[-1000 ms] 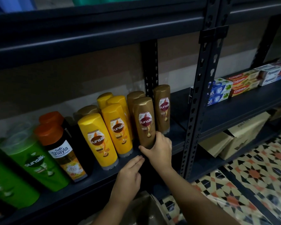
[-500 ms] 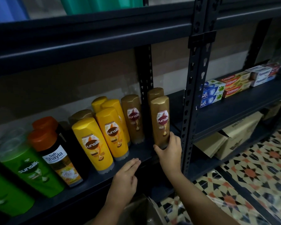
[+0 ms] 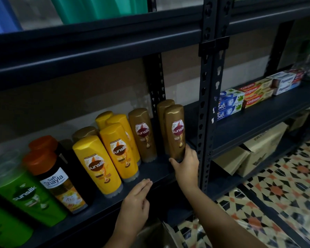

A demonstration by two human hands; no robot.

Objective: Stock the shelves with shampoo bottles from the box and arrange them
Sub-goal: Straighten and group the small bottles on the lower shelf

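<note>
Head view, step in hand: a tall brown plastic Sunsilk shampoo bottle [image 3: 175, 131] is being set at the right end of the dark metal shelf [image 3: 156, 173], just beside the perforated upright post [image 3: 207, 108].
Right hand [image 3: 185, 166]: the bottle's base is grasped, thumb in front and fingers round the side.
Left hand [image 3: 135, 205]: released, fingers straight, fingertips resting at the shelf's front edge.
Bottle's place: in front of a second brown bottle [image 3: 162, 111]; a third brown bottle [image 3: 143, 135] stands apart to the left, beside the yellow Sunsilk bottles [image 3: 100, 163].
Doing it well: the base should be seated flat, the label kept facing forward, and the bottle lined up with its neighbours' front row.
Caution: the post is close, so the grip is best loosened only once the bottle stands upright.
Box: what appears to be a brown cardboard flap [image 3: 161, 235] shows at the lower edge, too cropped to be sure.
</note>
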